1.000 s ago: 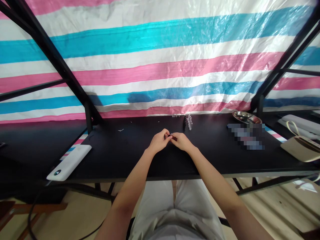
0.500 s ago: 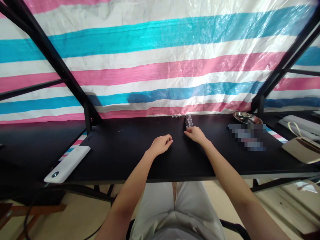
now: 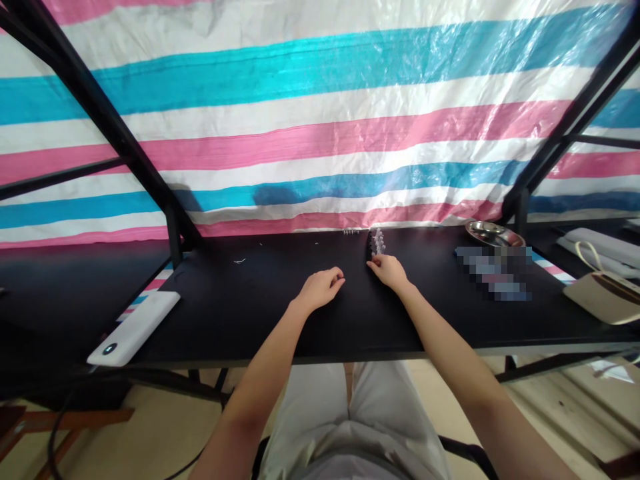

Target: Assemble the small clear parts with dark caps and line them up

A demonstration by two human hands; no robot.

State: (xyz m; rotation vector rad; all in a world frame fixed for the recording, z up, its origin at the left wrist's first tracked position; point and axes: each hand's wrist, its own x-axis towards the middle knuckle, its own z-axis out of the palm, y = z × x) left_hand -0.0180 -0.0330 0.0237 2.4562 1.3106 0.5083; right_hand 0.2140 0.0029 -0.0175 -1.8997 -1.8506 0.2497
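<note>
Where tarp ends, steel dish [image 3: 493,233] (contents unclear)

A pink, blue and white striped tarp [image 3: 320,133] hangs behind the black table [image 3: 250,313]. Black frame bars [image 3: 100,120] slant across it. The floor [image 3: 150,427] is pale.

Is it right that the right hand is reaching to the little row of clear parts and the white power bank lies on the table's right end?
No. The head view shows the white power bank on the table's left end. The right hand does reach to the row of clear parts.
</note>
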